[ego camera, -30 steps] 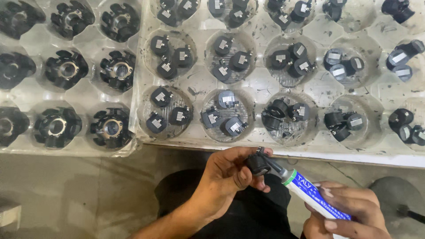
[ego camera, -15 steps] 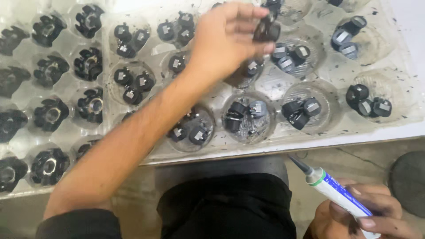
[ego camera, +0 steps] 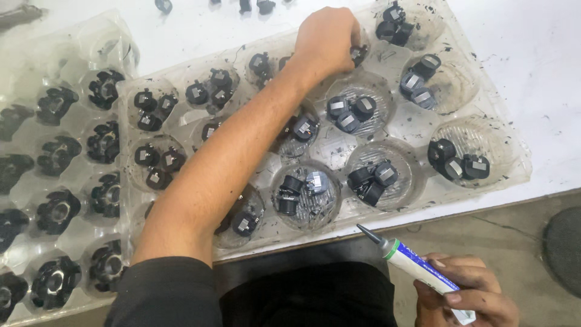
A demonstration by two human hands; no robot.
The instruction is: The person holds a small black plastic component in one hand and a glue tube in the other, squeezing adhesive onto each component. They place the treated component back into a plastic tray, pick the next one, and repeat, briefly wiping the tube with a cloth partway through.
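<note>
My left hand point(ego camera: 327, 39) reaches across a clear plastic tray point(ego camera: 514, 175) to a cup in its far row, fingers curled down around a small black part point(ego camera: 358, 54) there. Whether the part is still gripped is hard to see. My right hand point(ego camera: 466, 293) stays low near my lap, closed around a white and blue glue tube point(ego camera: 417, 269) whose dark nozzle points up and left toward the tray's near edge. The tray's round cups each hold two or three small black parts with grey faces point(ego camera: 351, 115).
A second clear tray point(ego camera: 18, 181) at the left holds several larger black ring-shaped parts point(ego camera: 57, 212). Both trays lie on a white table point(ego camera: 532, 72) speckled with black bits. A few loose black parts point(ego camera: 163, 6) sit at the far edge. Grey floor shows below.
My left hand carried the small black part from beside the tube's nozzle up over the tray and lowered it into a far cup. The tube hand stayed low at the right.
</note>
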